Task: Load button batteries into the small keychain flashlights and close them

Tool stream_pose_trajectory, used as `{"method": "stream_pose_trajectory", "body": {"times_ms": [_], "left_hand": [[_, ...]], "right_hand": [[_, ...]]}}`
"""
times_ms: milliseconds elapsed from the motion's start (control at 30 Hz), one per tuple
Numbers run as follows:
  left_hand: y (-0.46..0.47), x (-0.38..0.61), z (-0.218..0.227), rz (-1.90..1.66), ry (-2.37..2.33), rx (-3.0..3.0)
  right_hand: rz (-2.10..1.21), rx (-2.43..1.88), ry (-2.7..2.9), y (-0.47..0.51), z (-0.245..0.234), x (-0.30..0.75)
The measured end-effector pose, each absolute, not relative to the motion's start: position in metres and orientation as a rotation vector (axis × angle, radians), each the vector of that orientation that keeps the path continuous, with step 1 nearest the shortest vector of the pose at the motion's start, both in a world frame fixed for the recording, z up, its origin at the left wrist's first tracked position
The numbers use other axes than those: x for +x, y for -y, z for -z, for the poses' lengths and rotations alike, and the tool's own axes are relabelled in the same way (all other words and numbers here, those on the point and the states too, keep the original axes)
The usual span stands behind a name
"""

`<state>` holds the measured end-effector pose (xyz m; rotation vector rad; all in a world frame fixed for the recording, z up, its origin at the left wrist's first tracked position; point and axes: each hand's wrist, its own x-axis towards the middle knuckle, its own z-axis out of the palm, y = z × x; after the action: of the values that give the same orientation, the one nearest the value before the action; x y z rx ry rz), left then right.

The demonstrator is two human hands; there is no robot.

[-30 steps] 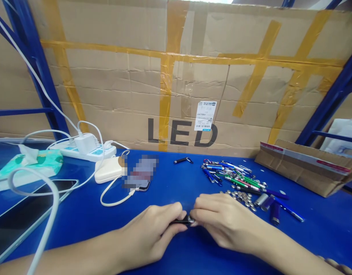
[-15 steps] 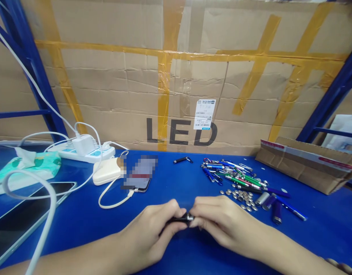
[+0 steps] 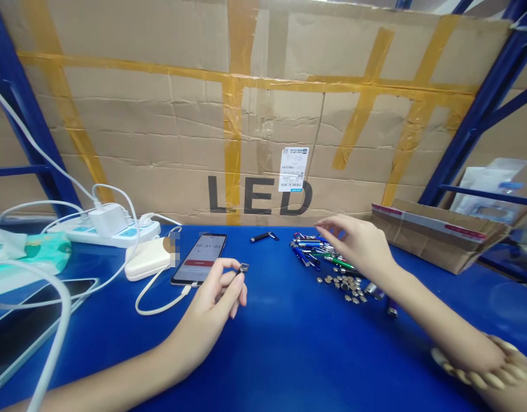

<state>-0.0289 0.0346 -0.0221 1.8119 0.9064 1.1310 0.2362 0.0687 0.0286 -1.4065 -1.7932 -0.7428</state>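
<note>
My left hand (image 3: 220,292) is closed in front of the phone, its thumb and fingers pinching a small black flashlight (image 3: 243,268). Only the metallic tip sticks out past the fingertips; the fingers cover the rest. Above the heap of small coloured flashlights (image 3: 308,252) hovers my right hand (image 3: 353,237), thumb and forefinger slightly apart, with nothing visible between them. Blue, green and silver bodies with clips make up that heap. Several button cells (image 3: 349,286) lie just in front of it. A separate black flashlight with a clip (image 3: 261,237) rests near the cardboard.
A phone (image 3: 203,257) showing a timer is cabled to a cream power bank (image 3: 147,260). At left are a power strip (image 3: 83,233), a tissue pack (image 3: 48,254), a large tablet-like device (image 3: 27,326) and a looping white cable (image 3: 61,320). An open cardboard box (image 3: 422,234) stands at right.
My hands have parted. The right hand let go of the black flashlight and moved up and right over the heap; the left moved left and up, still holding it. The view shifted rightward.
</note>
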Motion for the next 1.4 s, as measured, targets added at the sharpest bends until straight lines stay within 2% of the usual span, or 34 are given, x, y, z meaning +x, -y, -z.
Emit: {"method": "stream_pose_trajectory", "body": {"times_ms": [133, 300, 900, 1000, 1200, 1300, 1400], "left_hand": [[-0.037, -0.029, 0.023, -1.144, -0.901, 1.792], [-0.037, -0.029, 0.023, -1.145, -0.884, 1.783], [-0.044, -0.029, 0.023, -1.173, -0.978, 1.681], [-0.043, -0.027, 0.024, -1.205, -1.007, 1.580], [-0.038, -0.022, 0.022, -1.186, -0.935, 1.582], [-0.036, -0.022, 0.020, -1.164, -0.949, 1.584], [-0.036, -0.022, 0.021, -1.140, -0.865, 1.611]], "right_hand": [[0.709, -1.633, 2.008, -0.085, -0.015, 0.246], [0.625, -1.625, 2.219, -0.093, -0.004, 0.249], [0.389, -1.822, 1.911, -0.085, -0.016, 0.239], [0.160, -1.605, 1.824, -0.079, -0.020, 0.232], [-0.786, -1.059, 1.817, -0.057, -0.007, 0.187], [-1.021, -0.961, 1.842, -0.044, 0.004, 0.165], [-1.110, -0.928, 1.858, -0.036, 0.011, 0.155]]}}
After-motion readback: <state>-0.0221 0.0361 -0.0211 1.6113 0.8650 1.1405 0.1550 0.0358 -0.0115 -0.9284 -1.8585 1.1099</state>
